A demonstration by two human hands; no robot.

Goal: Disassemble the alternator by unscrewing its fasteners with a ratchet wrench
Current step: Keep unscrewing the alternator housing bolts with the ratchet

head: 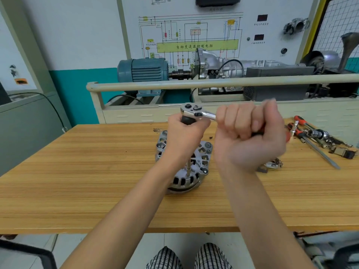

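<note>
A silver alternator stands on the wooden bench, its vented end facing up. The chrome ratchet wrench is held above it, with a thin extension bar running down to a fastener at the alternator's near rim. My left hand wraps around the dark part just under the ratchet head. My right hand is fisted around the wrench handle, which is mostly hidden; the hand looks blurred.
Red-handled screwdrivers, sockets and small removed parts lie on the bench to the right. Behind the bench runs a beige rail with a blue motor and a gearbox. The bench's front edge is near my knees.
</note>
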